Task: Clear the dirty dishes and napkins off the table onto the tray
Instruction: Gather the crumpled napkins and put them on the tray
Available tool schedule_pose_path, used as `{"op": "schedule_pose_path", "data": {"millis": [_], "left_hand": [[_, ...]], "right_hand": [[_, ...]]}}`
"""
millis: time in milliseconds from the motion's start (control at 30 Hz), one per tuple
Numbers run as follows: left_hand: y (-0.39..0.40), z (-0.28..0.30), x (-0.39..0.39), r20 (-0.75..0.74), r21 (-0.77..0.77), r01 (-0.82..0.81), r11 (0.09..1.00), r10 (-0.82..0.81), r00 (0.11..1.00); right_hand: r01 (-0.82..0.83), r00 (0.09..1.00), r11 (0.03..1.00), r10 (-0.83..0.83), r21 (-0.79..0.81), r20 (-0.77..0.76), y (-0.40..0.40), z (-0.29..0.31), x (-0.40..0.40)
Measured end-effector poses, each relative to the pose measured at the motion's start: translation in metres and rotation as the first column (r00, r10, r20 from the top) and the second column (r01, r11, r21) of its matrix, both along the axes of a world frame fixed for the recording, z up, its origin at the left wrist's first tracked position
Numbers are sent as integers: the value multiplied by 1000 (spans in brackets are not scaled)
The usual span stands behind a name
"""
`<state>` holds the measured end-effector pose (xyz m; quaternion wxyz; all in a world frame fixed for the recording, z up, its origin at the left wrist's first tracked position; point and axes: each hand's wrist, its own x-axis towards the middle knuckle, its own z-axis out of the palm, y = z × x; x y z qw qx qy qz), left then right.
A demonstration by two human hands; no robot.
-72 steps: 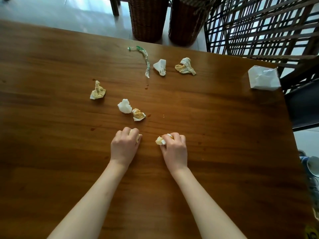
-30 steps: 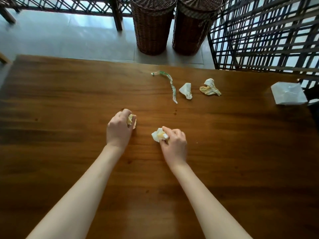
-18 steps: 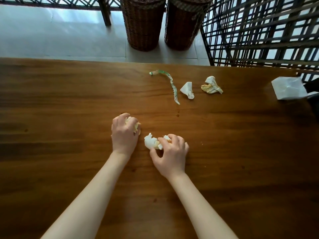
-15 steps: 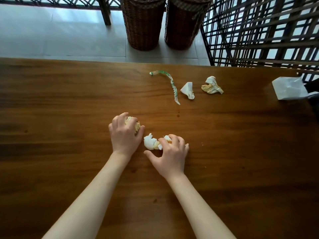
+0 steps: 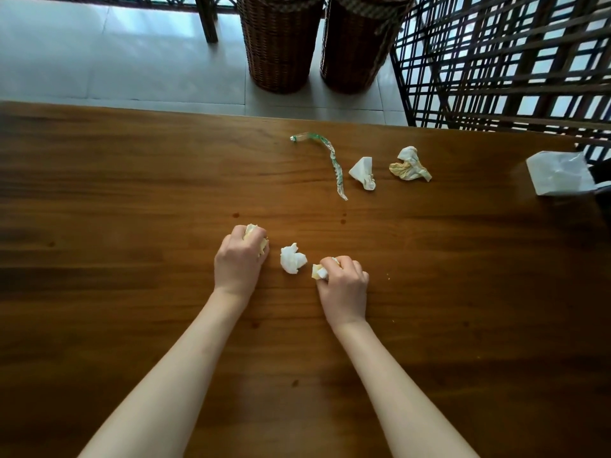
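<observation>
Both fists are down on the wooden table (image 5: 115,200): the left hand (image 5: 238,263) is curled round a yellow-stained napkin wad (image 5: 254,238), and the right hand (image 5: 344,285) grips another stained wad (image 5: 319,272). A white crumpled napkin (image 5: 292,258) lies loose between them. Farther off lie a twisted green wrapper (image 5: 332,160), a white napkin (image 5: 363,168) and a stained napkin (image 5: 410,164); a tissue pack (image 5: 558,173) sits at the right edge.
</observation>
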<state>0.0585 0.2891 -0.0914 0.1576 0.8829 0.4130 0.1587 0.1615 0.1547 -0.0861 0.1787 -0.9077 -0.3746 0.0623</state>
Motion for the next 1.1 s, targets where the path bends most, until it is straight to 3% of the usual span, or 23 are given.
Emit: {"op": "schedule_pose_path", "data": {"millis": [367,567,833,1100], "left_hand": [[20,35,-20,143,-10,-59,998,60,988],[24,58,-37,196,-22,-128,992,129,972],[-18,70,-57,192,-80,-81,993,96,977],[-45,88,-80,186,-81,-42,996,57,981]], "right_hand": [[225,967,943,-185,246,-174,12,34,27],[243,961,935,-195,259,-197,10,46,21],[203,961,949,-147,240,-232,-12,55,-21],[281,942,928,-219,244,-255,-41,68,-38]]}}
